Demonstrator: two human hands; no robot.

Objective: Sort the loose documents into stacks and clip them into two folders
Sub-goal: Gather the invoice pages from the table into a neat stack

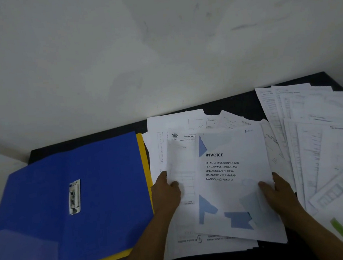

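The yellow folder (144, 157) barely peeks from under the blue folder (100, 177); sheets (322, 137) at three o'clock run off-frame, print unreadable.

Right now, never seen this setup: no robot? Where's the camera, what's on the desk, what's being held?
No robot: a person works with bare hands. There is one picture, from a wide-angle camera worn on the head, looking down. On the dark table, a blue folder lies over a yellow folder on the left. Loose papers are fanned out on the right. The left hand pinches a printed sheet. The right hand pinches the invoice sheet, which overlaps it.
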